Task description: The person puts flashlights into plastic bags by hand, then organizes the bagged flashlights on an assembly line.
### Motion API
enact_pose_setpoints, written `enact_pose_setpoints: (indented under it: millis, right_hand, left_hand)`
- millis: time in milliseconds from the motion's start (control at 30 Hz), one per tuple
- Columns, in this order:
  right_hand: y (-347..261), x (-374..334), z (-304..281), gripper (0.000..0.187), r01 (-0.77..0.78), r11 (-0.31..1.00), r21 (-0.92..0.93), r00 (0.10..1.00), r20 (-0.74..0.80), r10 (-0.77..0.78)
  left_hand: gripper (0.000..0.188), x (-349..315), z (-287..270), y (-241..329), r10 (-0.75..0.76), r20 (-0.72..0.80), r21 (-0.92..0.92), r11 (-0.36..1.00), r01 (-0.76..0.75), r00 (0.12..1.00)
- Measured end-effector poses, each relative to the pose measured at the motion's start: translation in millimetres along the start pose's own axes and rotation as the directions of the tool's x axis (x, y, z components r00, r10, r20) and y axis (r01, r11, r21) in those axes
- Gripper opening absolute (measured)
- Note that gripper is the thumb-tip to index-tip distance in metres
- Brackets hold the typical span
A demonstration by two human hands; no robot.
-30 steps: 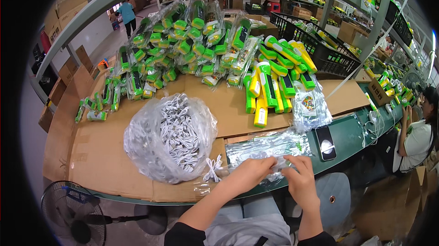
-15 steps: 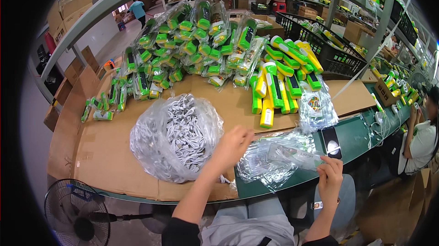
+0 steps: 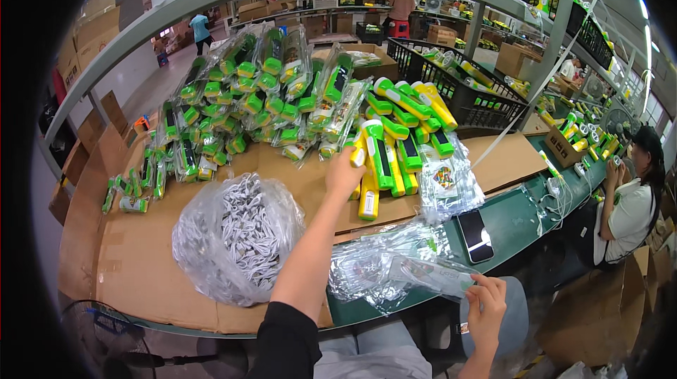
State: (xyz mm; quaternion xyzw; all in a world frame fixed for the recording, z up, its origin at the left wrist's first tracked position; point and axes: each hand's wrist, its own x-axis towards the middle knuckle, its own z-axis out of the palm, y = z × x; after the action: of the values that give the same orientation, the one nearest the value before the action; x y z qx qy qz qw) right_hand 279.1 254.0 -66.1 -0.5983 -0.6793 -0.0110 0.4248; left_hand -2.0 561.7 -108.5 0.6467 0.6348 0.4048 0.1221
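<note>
L hand (image 3: 343, 171) reached the wearer's 12 o'clock, touching a yellow torch (image 3: 358, 150), grip hidden, couldn't tell; R hand (image 3: 486, 305) pinched a clear bag (image 3: 431, 275) toward its 10 o'clock, nr table (image 3: 520, 211) edge.

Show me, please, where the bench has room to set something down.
Bare cardboard lies left of the bag of cables, and bare tabletop between the phone and the white cords. The back is crowded with wrapped flashlights and loose flashlights, the front with clear bags by the right hand.
</note>
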Motion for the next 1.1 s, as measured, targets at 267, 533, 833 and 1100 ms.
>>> enact_pose_setpoints:
  millis: [267,533,833,1100]
  right_hand:
    - [-2.1,7.3,12.0,0.006,-0.038,0.997,0.062,0.999,0.006,0.037]
    - [-2.4,28.2,50.7,0.009,0.102,0.982,0.156,0.992,0.057,-0.112]
    - [-34.6,23.3,37.3,0.014,0.205,0.966,0.155,0.968,0.114,-0.224]
    - [-54.6,22.5,41.7,0.016,0.215,0.951,0.223,0.958,0.139,-0.25]
  left_hand:
    - [0.048,-43.8,-52.5,-15.7,-0.239,-0.123,-0.772,0.633,0.059,0.963]
    - [0.057,-136.9,-118.8,18.1,-0.081,0.274,-0.958,0.06,0.279,0.958]
    - [0.049,-173.3,-121.0,48.3,0.038,0.284,-0.959,-0.005,0.284,0.958]
    - [0.075,-201.0,-92.7,89.0,0.244,0.35,-0.812,0.56,0.164,0.904]
